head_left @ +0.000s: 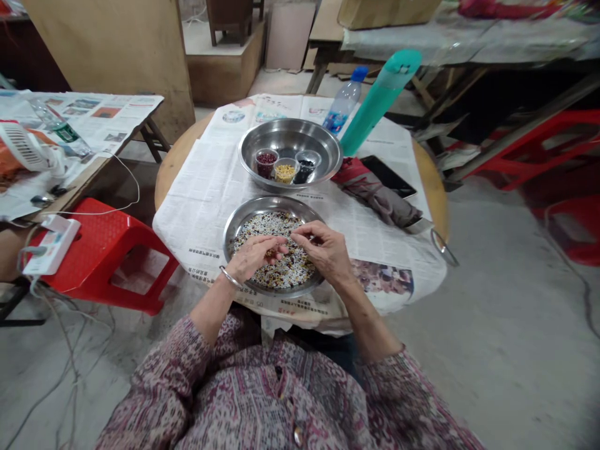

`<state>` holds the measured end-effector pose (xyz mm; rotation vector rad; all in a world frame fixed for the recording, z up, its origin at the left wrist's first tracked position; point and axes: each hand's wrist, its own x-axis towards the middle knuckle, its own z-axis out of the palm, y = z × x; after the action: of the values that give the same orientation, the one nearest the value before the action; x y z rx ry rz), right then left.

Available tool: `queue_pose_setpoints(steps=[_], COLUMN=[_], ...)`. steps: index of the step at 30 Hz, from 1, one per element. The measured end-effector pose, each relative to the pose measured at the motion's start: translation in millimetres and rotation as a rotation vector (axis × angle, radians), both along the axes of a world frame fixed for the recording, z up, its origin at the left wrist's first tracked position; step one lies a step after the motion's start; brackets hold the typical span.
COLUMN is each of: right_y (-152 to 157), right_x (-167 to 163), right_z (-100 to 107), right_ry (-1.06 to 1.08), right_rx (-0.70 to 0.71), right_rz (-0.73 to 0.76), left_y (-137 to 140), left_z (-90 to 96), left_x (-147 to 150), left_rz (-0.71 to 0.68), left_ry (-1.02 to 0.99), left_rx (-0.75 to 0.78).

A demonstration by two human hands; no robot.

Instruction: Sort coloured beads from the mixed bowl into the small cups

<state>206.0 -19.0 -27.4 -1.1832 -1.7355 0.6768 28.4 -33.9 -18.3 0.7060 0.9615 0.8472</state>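
A shallow steel pan (228, 232) holds a mix of white, yellow and dark grains and beans (288, 275). My left hand (255, 255) hovers over its left side, fingers loosely curved and stretched to the right; anything inside the palm is hidden. From the right comes my right hand (325, 251), thumb and forefinger pinched close to the left fingertips. Whatever is in that pinch is too small to make out. Behind the pan is a deeper steel basin (293, 130) with three clear cups: dark red beans (266, 164), yellow kernels (285, 172) and black beans (305, 167).
Newspaper (192, 187) covers the round table. A blue-capped bottle (342, 103), a teal cylinder (379, 103), a folded umbrella (379, 197) and a dark phone-like slab (388, 175) lie or stand behind and right. A red stool (107, 250) with a power strip (52, 244) is left.
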Motion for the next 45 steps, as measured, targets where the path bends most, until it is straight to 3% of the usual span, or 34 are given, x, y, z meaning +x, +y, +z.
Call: queue_pose_setpoints(steps=[4, 10, 15, 21, 30, 34, 38, 42, 45], right_y=[-1.8, 5.7, 6.8, 5.6, 4.8, 4.9, 3.9, 3.4, 4.0], right_x=[-5.5, 3.6, 9.2, 6.0, 5.8, 6.7, 3.5, -1.9, -0.6], right_z=[4.7, -7.3, -17.9, -17.7, -14.7, -8.5, -1.2, -2.2, -6.3], right_ry=[0.010, -0.274, -0.568, -0.668, -0.542, -0.236, 0.012, -0.041, -0.117], right_rx=[0.006, 0.092, 0.126, 0.137, 0.091, 0.043, 0.012, -0.004, 0.025], right_rz=[0.225, -0.042, -0.040, -0.021, -0.029, 0.005, 0.188, 0.250, 0.128], left_y=[-1.5, -1.6, -1.1, -1.5, -1.6, -1.7, -1.8, -1.4, -0.7], left_z=[-1.9, -3.5, -2.7, 0.1, 1.7, 1.4, 0.0, -1.1, -0.4], left_x=[-0.7, -4.0, -3.4, -2.3, -2.1, -1.3, 0.1, 0.4, -0.2], left_rz=[-0.040, -0.072, -0.068, -0.058, -0.057, -0.059, -0.073, -0.042, -0.036], left_ry=[-0.032, 0.013, 0.049, 0.068, 0.080, 0.070, 0.057, 0.030, 0.047], left_rx=[0.039, 0.061, 0.051, 0.050, 0.043, 0.045, 0.030, 0.029, 0.015])
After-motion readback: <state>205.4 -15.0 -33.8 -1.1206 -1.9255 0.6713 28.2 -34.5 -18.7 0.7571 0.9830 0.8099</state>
